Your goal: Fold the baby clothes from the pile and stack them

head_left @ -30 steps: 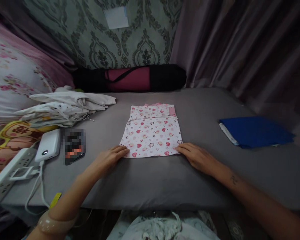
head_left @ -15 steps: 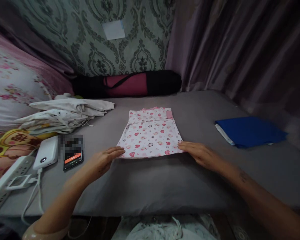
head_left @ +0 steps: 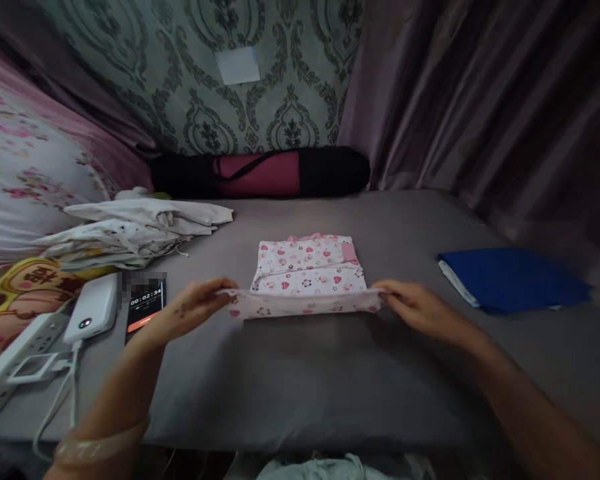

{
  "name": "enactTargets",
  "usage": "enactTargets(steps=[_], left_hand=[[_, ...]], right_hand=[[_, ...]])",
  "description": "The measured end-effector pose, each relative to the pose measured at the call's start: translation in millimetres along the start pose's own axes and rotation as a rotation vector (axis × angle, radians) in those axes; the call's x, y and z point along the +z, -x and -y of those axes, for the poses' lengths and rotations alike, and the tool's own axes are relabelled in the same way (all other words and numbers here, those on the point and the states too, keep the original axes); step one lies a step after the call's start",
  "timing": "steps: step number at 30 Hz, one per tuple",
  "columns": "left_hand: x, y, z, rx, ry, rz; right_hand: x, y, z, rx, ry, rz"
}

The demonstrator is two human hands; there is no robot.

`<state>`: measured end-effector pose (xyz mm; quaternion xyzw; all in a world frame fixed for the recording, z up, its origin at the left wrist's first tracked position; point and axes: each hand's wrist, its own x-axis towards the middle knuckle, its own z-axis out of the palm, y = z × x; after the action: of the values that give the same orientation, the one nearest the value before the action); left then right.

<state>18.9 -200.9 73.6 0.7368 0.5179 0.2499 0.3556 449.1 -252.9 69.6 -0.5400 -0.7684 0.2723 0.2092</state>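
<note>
Both hands have hold of a heart-print garment (head_left: 307, 277): the left hand (head_left: 193, 308) pinches its near left corner between thumb and fingers, and the right hand (head_left: 415, 303) pinches the near right corner in the same way. The fingertips are partly lost in the cloth, so how each finger sits is hard to make out. The near edge is drawn taut between the two pinches as a paler strip, raised above the grey sheet (head_left: 330, 393), which is shadowed below it. That strip hides part of the printed cloth behind it; the rest of the garment lies on the sheet just beyond the grip, with a pink patch at its far right.

Left of the grip is a smartphone (head_left: 147, 303), its upper part blocked out by pixels and its lower end covered by the left forearm; the screen reads 00:02:34. Farther left are a white power bank (head_left: 93, 307) and a power strip (head_left: 25, 357), cut off by the picture's edge. Well to the right of the grip lies a folded blue cloth (head_left: 510, 277). Far beyond the grip rests a black and maroon bag (head_left: 260, 175), its contents hidden.
</note>
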Motion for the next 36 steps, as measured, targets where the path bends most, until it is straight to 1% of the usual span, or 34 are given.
enactTargets(steps=[1,2,3,4,5,7,8,10,12,14,18,23,30,34,36], left_hand=[[4.0,-13.9,0.2,-0.031,0.105,-0.009],[8.9,-27.4,1.2,-0.070,0.206,-0.069],[14.4,-40.4,3.0,-0.108,0.278,-0.132],[20.3,-52.8,5.8,-0.141,0.327,-0.200],[26.3,-64.8,9.2,-0.168,0.356,-0.241],[38.1,-87.1,17.5,-0.217,0.353,-0.320],[43.4,-97.3,21.9,-0.240,0.307,-0.365],[52.9,-115.1,30.3,-0.279,0.120,-0.469],[60.9,-128.2,37.0,-0.263,-0.076,-0.552],[68.1,-136.7,41.7,-0.232,-0.197,-0.597],[79.0,-145.5,46.8,-0.242,-0.271,-0.594],[83.2,-153.1,49.0,-0.238,-0.347,-0.556],[82.8,-158.3,49.4,-0.280,-0.463,-0.485],[85.7,-160.7,48.5,-0.342,-0.521,-0.470],[86.9,-161.9,48.0,-0.371,-0.530,-0.470]], right_hand=[[2.9,-14.8,-5.4,0.042,-0.020,-0.086],[7.0,-29.7,-12.5,0.074,-0.044,-0.160],[11.8,-44.5,-20.4,0.096,-0.069,-0.205],[17.0,-58.8,-28.5,0.131,-0.093,-0.259],[22.3,-72.5,-35.9,0.182,-0.092,-0.313],[31.6,-96.7,-46.3,0.273,-0.013,-0.357],[35.4,-106.7,-48.9,0.312,0.049,-0.373],[41.2,-122.2,-49.3,0.366,0.183,-0.397],[44.8,-131.9,-46.0,0.398,0.292,-0.408],[46.9,-137.3,-42.2,0.411,0.365,-0.400],[47.6,-142.9,-39.0,0.415,0.451,-0.365],[47.5,-149.6,-42.2,0.432,0.498,-0.325],[46.6,-159.5,-50.6,0.465,0.461,-0.313],[44.2,-165.7,-56.3,0.540,0.421,-0.268],[43.6,-169.0,-60.0,0.586,0.397,-0.272]])
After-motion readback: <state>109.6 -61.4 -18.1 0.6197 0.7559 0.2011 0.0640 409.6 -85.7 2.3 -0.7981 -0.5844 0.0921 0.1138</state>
